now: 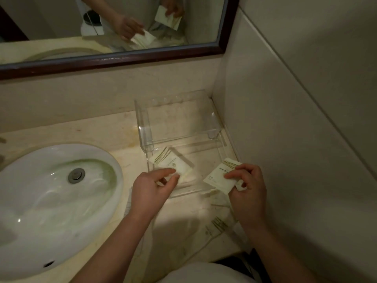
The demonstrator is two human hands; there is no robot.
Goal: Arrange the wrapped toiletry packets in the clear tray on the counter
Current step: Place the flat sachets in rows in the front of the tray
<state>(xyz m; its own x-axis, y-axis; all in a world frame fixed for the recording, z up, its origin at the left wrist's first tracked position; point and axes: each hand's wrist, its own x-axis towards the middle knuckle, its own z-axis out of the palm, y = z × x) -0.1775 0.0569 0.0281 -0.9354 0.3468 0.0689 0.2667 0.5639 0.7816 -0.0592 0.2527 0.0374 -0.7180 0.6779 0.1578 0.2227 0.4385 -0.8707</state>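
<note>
A clear acrylic tray (204,149) with a raised back shelf stands in the counter's right corner. My left hand (152,186) pinches the near end of a white packet with green stripes (170,161), which lies inside the tray's front left part. My right hand (247,184) holds a second white packet (219,176) just above the tray's right front corner. More wrapped packets (217,224) lie on the counter below my right hand, partly in shadow.
A white oval sink (51,193) with a metal drain fills the counter's left side. A dark-framed mirror (122,60) hangs above. The tiled wall (295,119) closes the right side. The counter's front edge runs close to my body.
</note>
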